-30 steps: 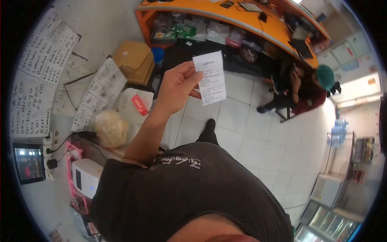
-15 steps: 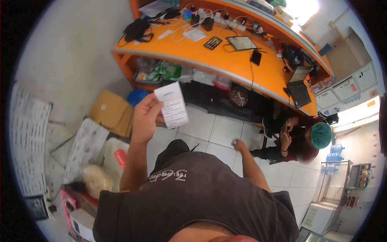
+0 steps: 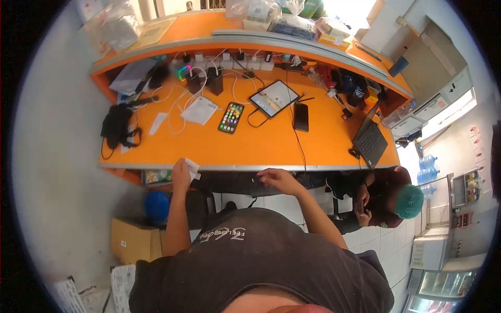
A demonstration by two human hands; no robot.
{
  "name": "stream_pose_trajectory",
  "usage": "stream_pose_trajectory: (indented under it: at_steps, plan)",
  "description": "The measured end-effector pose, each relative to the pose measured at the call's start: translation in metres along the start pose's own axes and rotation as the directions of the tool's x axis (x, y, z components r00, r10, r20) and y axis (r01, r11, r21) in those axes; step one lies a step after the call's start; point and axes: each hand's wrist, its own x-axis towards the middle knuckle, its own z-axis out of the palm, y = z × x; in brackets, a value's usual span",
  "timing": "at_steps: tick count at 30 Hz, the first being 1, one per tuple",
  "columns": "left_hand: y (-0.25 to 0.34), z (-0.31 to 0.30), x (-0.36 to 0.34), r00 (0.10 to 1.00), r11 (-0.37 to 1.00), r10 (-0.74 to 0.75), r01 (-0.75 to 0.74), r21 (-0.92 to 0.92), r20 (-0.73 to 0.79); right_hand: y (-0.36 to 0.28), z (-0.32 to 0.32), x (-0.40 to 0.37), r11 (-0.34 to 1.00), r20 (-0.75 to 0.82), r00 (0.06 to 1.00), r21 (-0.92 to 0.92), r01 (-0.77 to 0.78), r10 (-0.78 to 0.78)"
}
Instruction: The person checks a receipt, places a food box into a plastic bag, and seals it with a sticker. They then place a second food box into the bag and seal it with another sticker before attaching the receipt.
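Note:
My left hand [image 3: 181,176] is closed on a white printed paper slip [image 3: 192,168], held at the front edge of the orange desk [image 3: 235,151]. Part of the slip is hidden behind the fingers. My right hand [image 3: 280,180] hangs just in front of the desk edge, fingers loosely apart and holding nothing. Beyond the hands, a phone with a lit screen [image 3: 230,117] lies on the desktop. Beside it are a tablet [image 3: 274,99] with its screen on and a dark phone [image 3: 301,116].
A seated person in a green hair net [image 3: 409,202] is at the right, near an open laptop [image 3: 370,142]. Chargers and cables, a white paper [image 3: 199,110] and a black bag [image 3: 119,127] occupy the desk's left side. A cardboard box [image 3: 136,241] and blue ball-like object [image 3: 157,205] stand below.
The view has turned toward the desk, which now fills the upper middle. My left hand has brought the slip to the desk edge. My right hand has come forward and its fingers have loosened.

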Motion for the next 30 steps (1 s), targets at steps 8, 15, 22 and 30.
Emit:
stream_pose_trajectory:
  at_steps: [8, 15, 22, 30]
  plan:
    - [0.002, 0.080, 0.100, 0.971, 0.808, 0.237, -0.179, 0.561, -0.030, -0.110, -0.196, 0.049, 0.966, -0.499, 0.829, -0.083, 0.246, -0.254]
    - [-0.002, 0.095, 0.096, 0.961, 0.732, 0.262, -0.137, 0.668, -0.091, -0.162, -0.323, 0.116, 0.899, -0.572, 0.694, -0.260, 0.353, -0.438]
    - [-0.001, 0.101, 0.100, 0.988, 0.763, 0.116, -0.025, 0.646, -0.099, -0.293, -0.273, 0.160, 0.443, 0.008, 0.495, 0.458, 0.771, -0.869]
    - [-0.033, 0.090, 0.087, 0.966, 0.825, -0.260, 0.217, 0.522, 0.009, -0.344, -0.244, 0.277, 0.388, 0.304, 0.244, 0.654, 0.649, -0.921]
